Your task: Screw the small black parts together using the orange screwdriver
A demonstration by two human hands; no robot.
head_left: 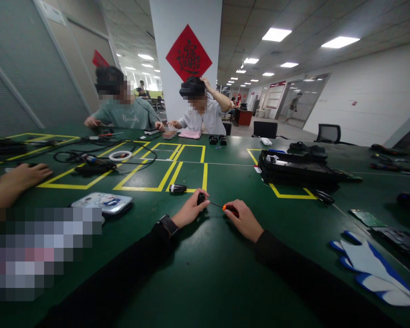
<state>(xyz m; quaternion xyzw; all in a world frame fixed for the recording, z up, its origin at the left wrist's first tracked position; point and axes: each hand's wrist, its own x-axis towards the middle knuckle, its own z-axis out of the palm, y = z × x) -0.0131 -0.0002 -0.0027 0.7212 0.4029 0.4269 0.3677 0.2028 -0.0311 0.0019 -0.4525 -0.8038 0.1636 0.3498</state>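
Closed round a small black part (201, 198), my left hand (190, 209) is just above the green table (205, 273). Its exact kind does not show. My right hand (242, 220) grips a screwdriver (229, 209) with an orange and black handle. The thin shaft points left, and its tip meets or nearly meets the black part; the contact is too small to make out. Just beyond my left hand lies a black, cylinder-like piece (177, 188) with a white band.
Left are a phone-like device (102, 202), another person's hand (29, 176) and tangled cables (95, 159). Black trays (297, 168) stand back right, with a white and blue glove (376, 269) nearer. Yellow tape (140, 188) marks the table. Two people sit across it.
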